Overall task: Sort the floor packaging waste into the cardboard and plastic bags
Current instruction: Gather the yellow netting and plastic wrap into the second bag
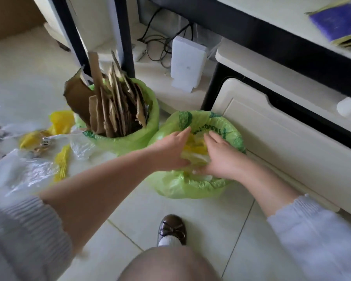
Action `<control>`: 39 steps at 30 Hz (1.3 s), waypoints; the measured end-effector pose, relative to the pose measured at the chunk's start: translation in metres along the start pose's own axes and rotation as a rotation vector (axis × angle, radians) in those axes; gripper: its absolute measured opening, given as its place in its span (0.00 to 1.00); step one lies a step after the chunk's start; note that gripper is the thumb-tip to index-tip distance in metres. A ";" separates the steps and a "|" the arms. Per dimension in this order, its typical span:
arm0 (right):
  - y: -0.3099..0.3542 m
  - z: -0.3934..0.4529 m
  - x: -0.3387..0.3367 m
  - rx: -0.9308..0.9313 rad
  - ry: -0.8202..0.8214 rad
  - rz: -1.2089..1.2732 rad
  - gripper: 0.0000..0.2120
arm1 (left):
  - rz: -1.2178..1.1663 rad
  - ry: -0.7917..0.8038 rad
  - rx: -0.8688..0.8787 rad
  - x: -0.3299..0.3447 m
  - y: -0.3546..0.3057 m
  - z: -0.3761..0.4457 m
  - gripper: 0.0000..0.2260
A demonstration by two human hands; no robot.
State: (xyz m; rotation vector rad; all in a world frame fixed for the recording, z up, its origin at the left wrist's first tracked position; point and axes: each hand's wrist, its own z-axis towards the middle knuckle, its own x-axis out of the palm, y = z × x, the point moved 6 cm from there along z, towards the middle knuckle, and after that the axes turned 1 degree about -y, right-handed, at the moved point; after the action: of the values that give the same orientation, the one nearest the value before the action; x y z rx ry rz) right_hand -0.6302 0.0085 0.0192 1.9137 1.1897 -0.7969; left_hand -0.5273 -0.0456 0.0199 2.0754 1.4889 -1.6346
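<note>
While both my hands press into the right green plastic bag [190,185], left hand [170,150] and right hand [221,157] spread open over yellow and clear plastic wrapping [195,151]. One second green bag [142,126], far left, holds torn brown cardboard pieces [111,102]; more clear and yellow wrappers [39,159] lie left on the floor.

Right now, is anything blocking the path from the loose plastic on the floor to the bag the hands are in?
Nothing visible does. The clear and yellow plastic wrappers lie left of the open green plastic-waste bag; only bare tile lies between, and the cardboard-filled green bag sits farther back.
</note>
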 end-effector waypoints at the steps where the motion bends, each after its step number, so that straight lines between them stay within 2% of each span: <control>1: 0.018 -0.009 -0.005 -0.048 -0.038 0.014 0.53 | -0.030 -0.047 0.002 -0.011 0.008 -0.017 0.40; 4: 0.085 -0.031 -0.005 -0.207 -0.081 0.045 0.48 | -0.115 -0.175 -0.050 -0.035 0.049 -0.072 0.37; 9: 0.198 -0.034 0.025 -0.378 0.011 0.037 0.43 | -0.193 -0.274 -0.281 -0.058 0.147 -0.173 0.34; 14: 0.289 -0.019 0.056 -0.405 0.116 -0.036 0.39 | -0.195 -0.319 -0.509 -0.065 0.240 -0.267 0.31; 19: 0.344 0.010 0.081 -0.385 0.175 -0.106 0.37 | -0.285 -0.289 -0.654 -0.056 0.310 -0.324 0.30; 23: 0.358 0.053 0.104 -0.336 0.182 -0.182 0.36 | -0.347 -0.277 -0.717 -0.035 0.365 -0.317 0.31; 28: 0.351 0.130 0.136 -0.276 0.158 -0.342 0.39 | -0.298 -0.194 -0.703 -0.001 0.415 -0.259 0.33; 32: 0.348 0.197 0.148 -0.299 0.088 -0.466 0.44 | -0.080 -0.107 -0.645 0.021 0.451 -0.210 0.40; 36: 0.363 0.250 0.153 -0.403 0.004 -0.643 0.47 | 0.206 0.108 -0.586 0.051 0.481 -0.182 0.49; 39: 0.375 0.278 0.162 -0.472 0.018 -0.765 0.49 | 0.248 0.239 -0.576 0.079 0.502 -0.178 0.53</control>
State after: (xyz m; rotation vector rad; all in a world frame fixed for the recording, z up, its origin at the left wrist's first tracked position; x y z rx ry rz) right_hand -0.2590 -0.2619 -0.1629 1.0677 1.9551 -0.7727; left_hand -0.0447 -0.1473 -0.1960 2.0461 1.4635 -0.7697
